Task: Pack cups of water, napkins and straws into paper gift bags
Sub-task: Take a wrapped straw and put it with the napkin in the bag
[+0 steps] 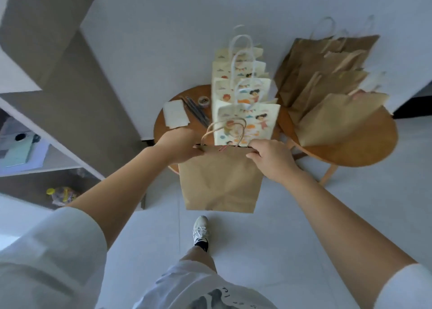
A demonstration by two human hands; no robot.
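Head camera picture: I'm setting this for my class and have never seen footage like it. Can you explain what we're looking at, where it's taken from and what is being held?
There is no machine here. A person wears one wide-angle camera on the head, and it looks down past their own arms. Their left hand and right hand each grip the top edge of a plain brown paper bag, holding it up in front of a round wooden table. On that table, cartoon-printed bags stand in a row. Beside them lie a white stack, probably napkins, and dark thin sticks, probably straws. A second table carries flat brown bags. The shoe below is the wearer's own.
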